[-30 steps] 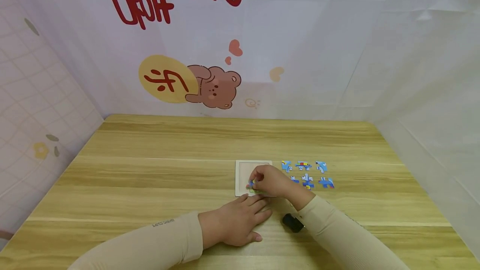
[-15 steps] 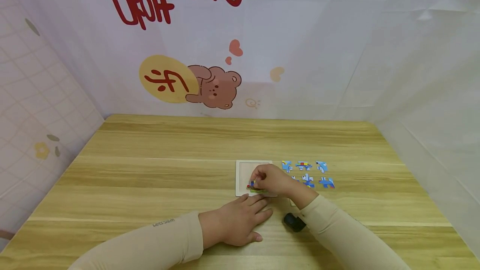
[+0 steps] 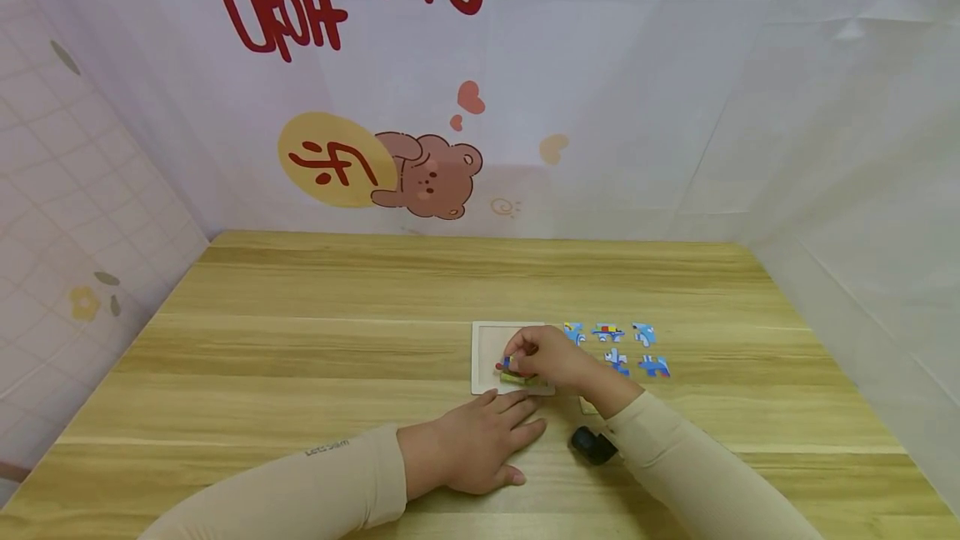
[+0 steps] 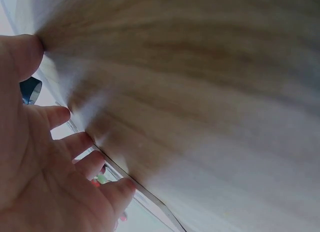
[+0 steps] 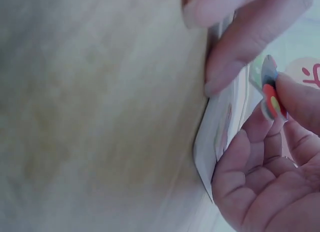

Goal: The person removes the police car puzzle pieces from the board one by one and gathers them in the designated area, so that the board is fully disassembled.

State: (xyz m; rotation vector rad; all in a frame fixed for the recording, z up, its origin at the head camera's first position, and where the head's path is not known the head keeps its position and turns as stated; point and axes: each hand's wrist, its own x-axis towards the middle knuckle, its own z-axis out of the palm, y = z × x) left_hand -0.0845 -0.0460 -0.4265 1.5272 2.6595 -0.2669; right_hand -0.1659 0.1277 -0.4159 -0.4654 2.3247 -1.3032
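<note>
My right hand [image 3: 553, 357] is over the right part of a pale, shallow puzzle tray [image 3: 476, 357]. Between its thumb and a finger it pinches a puzzle piece [image 5: 272, 92], tilted up, with red and yellow on it in the right wrist view. Below the pinch, a green-edged puzzle piece [image 3: 513, 378] lies along the tray's near side, partly hidden by the hand. My left hand [image 3: 483, 446] lies with fingers spread on the table, its fingertips [image 4: 127, 187] against the tray's near rim.
Several loose blue puzzle pieces [image 3: 607, 332] lie right of the tray, some partly covered by the right hand. A small black object [image 3: 592, 446] sits beside the right sleeve. A printed cloth [image 3: 637, 107] hangs behind the wooden table [image 3: 300, 298].
My right hand has shifted slightly to the right and away from me, still pinching the puzzle piece. It now covers another loose piece. The left hand stays in place.
</note>
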